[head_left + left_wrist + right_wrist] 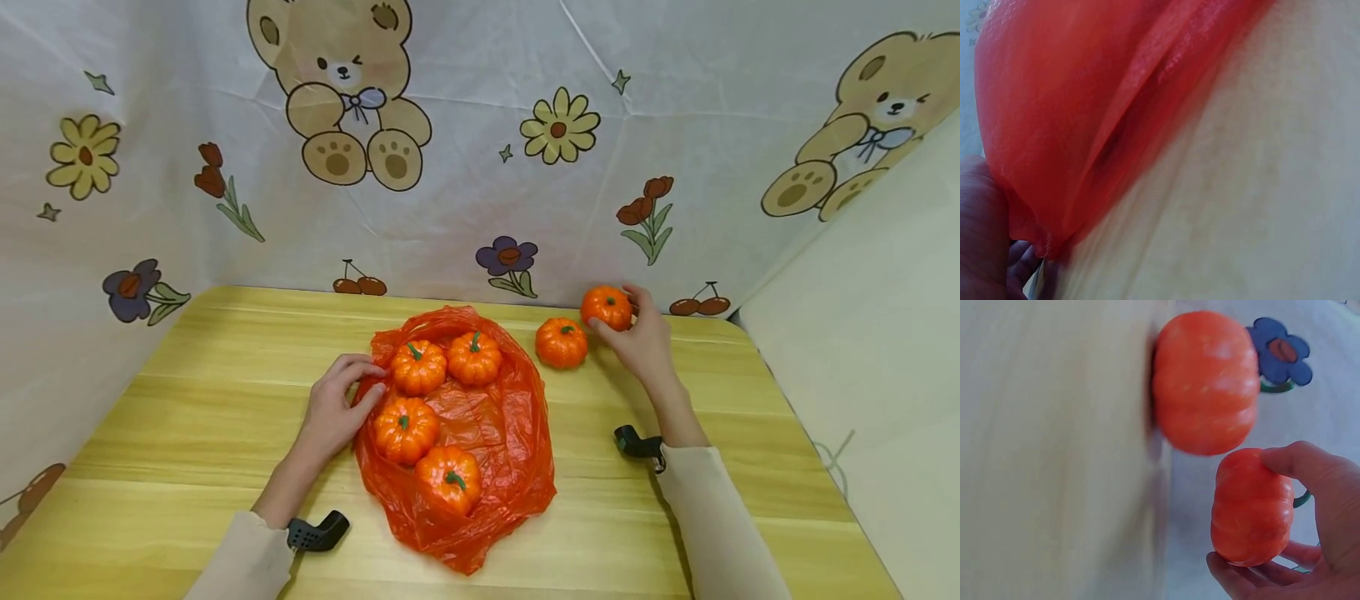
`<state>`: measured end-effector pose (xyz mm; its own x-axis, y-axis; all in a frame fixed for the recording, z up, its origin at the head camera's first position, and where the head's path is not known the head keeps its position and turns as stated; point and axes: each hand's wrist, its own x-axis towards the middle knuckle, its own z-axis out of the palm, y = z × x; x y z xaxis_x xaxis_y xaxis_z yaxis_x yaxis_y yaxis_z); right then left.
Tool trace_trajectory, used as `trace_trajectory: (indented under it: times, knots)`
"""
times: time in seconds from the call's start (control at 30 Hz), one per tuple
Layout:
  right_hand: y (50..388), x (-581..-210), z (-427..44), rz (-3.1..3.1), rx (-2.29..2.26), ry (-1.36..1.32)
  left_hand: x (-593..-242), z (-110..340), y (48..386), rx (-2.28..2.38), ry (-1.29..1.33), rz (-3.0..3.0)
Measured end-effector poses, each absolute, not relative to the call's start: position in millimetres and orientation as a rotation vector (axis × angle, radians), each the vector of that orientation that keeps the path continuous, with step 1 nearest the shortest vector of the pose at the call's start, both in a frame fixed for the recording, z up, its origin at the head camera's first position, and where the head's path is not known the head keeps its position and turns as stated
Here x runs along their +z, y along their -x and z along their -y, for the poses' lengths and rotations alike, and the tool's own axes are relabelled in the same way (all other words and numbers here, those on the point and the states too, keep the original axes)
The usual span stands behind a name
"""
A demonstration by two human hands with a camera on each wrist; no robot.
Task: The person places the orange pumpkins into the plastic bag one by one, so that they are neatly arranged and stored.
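Note:
A red plastic bag [517,425] lies spread on the table, its rim standing up around several small orange pumpkins [405,431] with green stems. At the bag's left rim, my left hand [332,408] pinches the thin plastic between thumb and fingers; the left wrist view shows the bag [1066,112] close up by the thumb [982,231]. My right hand [647,342] grips one pumpkin [609,307] near the back of the table. In the right wrist view this pumpkin [1250,509] is held off the tabletop. Another pumpkin [561,343] rests on the table beside it.
The light wooden table [187,433] ends at a white cloth backdrop [465,125] printed with bears and flowers. A pale panel [885,292] borders the right side. Black wrist devices [318,532] are strapped at both sleeves.

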<state>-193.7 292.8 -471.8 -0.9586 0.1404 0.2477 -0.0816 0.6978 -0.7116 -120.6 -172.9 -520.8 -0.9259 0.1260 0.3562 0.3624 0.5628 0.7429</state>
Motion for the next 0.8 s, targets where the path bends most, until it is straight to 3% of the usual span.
trace_trajectory:
  times: [0.8]
  knots:
    - [165, -425, -239, 2.618, 1.211, -0.296, -522, 173, 120, -1.320, 0.393, 2.523]
